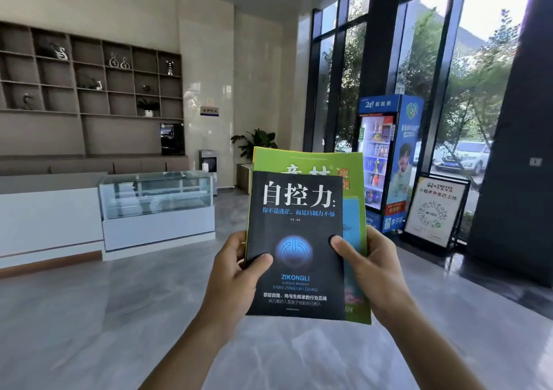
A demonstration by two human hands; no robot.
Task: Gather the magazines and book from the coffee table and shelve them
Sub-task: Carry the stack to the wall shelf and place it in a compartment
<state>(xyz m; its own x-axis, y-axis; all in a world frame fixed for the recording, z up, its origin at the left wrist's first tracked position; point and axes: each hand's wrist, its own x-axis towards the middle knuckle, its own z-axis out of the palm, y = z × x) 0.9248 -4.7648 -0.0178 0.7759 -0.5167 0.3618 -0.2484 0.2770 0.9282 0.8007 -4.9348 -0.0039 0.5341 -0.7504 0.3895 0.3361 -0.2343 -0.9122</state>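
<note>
I hold a stack upright in front of me with both hands. On top lies a black book (296, 210) with white Chinese characters and a blue glowing symbol. Behind it a green magazine (353, 180) sticks out above and to the right. My left hand (236, 273) grips the stack's left edge, thumb on the black cover. My right hand (371, 267) grips the right edge, thumb pressed on the cover too. A wall of open wooden shelves (89, 90) with small ornaments stands far off at the left.
A white counter (48, 219) and a glass display case (155, 198) stand at the left. A potted plant (257, 144) is behind the stack. A blue vending cabinet (386, 162) and a sign board (434, 210) stand by the tall windows at the right. Grey polished floor lies ahead.
</note>
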